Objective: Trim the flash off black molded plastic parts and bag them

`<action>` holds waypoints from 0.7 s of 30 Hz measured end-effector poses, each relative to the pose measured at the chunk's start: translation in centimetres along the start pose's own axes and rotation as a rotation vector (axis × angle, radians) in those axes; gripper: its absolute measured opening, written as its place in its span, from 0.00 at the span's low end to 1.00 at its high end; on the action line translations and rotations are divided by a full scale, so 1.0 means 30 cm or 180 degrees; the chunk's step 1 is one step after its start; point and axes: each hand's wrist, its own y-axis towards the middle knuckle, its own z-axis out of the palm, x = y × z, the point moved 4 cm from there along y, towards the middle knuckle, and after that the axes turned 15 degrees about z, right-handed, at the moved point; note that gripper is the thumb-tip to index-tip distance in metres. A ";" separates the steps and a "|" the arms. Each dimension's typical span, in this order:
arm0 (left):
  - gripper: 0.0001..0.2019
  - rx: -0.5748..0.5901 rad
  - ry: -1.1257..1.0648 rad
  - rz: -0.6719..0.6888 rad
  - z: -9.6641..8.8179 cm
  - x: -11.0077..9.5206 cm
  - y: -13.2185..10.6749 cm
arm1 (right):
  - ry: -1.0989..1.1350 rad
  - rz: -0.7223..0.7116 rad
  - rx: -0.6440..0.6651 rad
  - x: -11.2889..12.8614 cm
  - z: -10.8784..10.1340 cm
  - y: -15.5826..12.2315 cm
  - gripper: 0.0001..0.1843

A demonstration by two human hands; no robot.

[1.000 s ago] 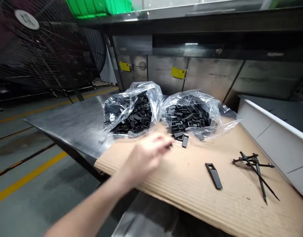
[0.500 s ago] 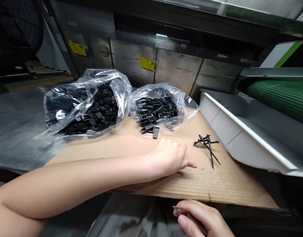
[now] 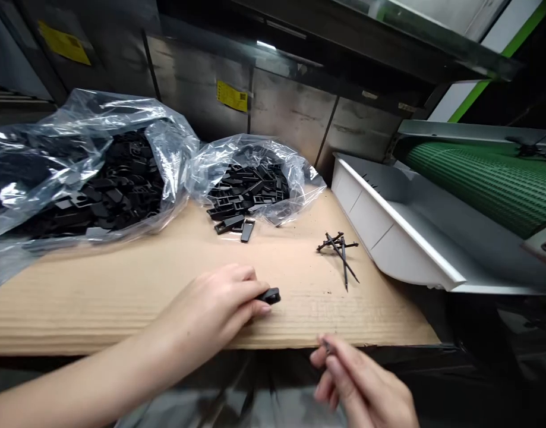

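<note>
My left hand [image 3: 230, 300] is closed over the cardboard, with thumb and fingers pinching a small black plastic part [image 3: 270, 295]. One end of that part sticks out to the right of the fingertips. Below the cardboard's front edge, my right hand [image 3: 359, 380] is wrapped round a small knife [image 3: 327, 346]; only its tip end shows and the handle is hidden in the fingers. Beyond the left hand, a few loose black plastic clips [image 3: 248, 230] lie by the mouth of a clear bag [image 3: 250, 145] full of similar ones. Thin black sprue sticks [image 3: 343, 252] lie crossed to the right.
A larger clear bag [image 3: 170, 139] of black parts stands at the left. The cardboard sheet [image 3: 166, 261] covers the bench. On the right, a white tray [image 3: 384, 229] sits below a green conveyor belt [image 3: 469, 172]. A metal wall [image 3: 290, 113] closes off the back.
My left hand has moved left and turned, and the black part now shows in its fingers. My right hand has shifted slightly up, hiding more of the knife. The view has swung right.
</note>
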 end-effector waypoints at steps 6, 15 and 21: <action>0.05 -0.0502 -0.0243 -0.0406 0.078 -0.028 -0.054 | -0.1839 -0.0515 0.0414 0.039 0.045 0.128 0.15; 0.06 -0.0699 -0.0266 -0.0509 0.082 -0.044 -0.048 | -0.2050 -0.0135 0.0547 0.046 0.137 0.134 0.13; 0.07 -0.0725 -0.0301 -0.0488 0.087 -0.045 -0.056 | -0.2224 -0.0225 0.0444 0.053 0.137 0.131 0.13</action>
